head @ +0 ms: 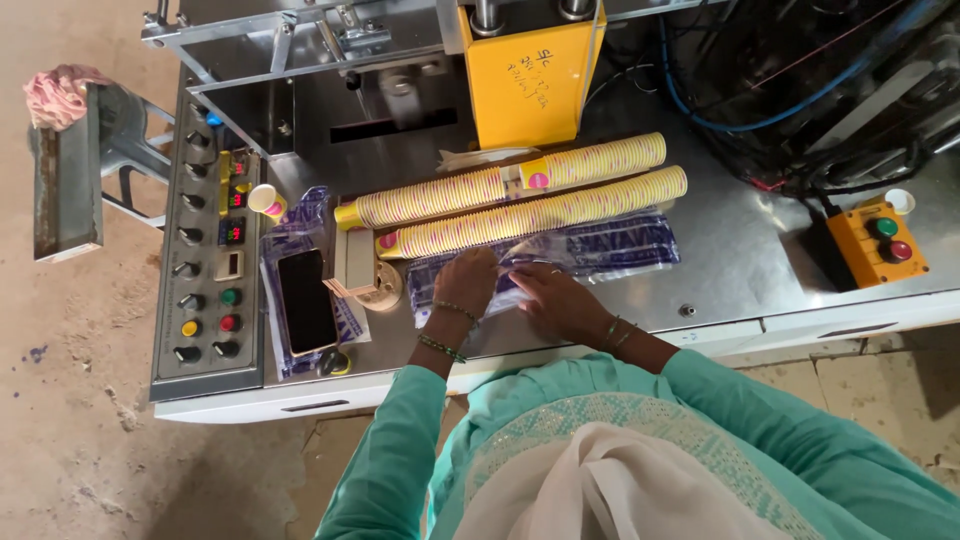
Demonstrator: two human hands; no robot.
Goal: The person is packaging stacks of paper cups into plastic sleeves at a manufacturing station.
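- Now both hands rest on a clear plastic bag with blue print [600,250], which lies flat on the metal counter [740,270], at the middle of the view.
- The left hand [468,280] is curled, fingers bent down, pressing and pinching the bag near its open end.
- The right hand [545,292] lies just beside it, at 3 o'clock from the left one, fingers closed on the edge of the bag.
- Two long stacks of paper cups [520,200], yellow with pink dots, lie side by side at 12 o'clock from the hands, touching the bag.
- A phone [306,300] lies on more bags at 9 o'clock from the hands.
- A control panel with knobs [208,260] is further at 9 o'clock.
- A yellow button box [877,242] stands at 3 o'clock, well apart.
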